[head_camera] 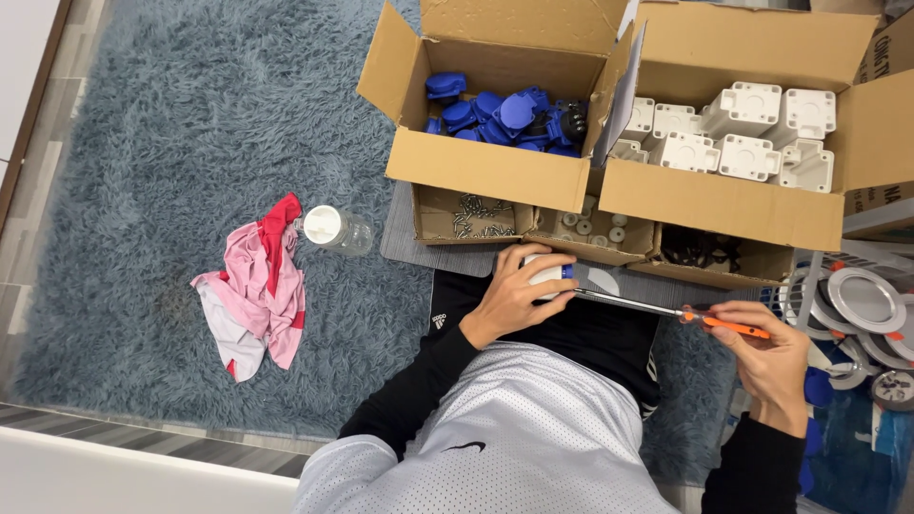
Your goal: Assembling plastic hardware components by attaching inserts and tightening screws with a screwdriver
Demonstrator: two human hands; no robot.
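Left hand [514, 290] has its grip closed around a small white part with a blue end [552, 273], held over the lap just below the small trays; right hand [766, 357] has its grip closed on the orange handle of a screwdriver [666, 309], whose shaft points left with its tip at the part. Directly beyond lie a tray of screws [476, 217] and a tray of white washers [595, 228]. Behind them stand a box of blue caps [500, 112] and a box of white housings [738, 133]; a bottle [335, 228] and pink cloth [255, 286] rest on the rug [171, 124] to the left.
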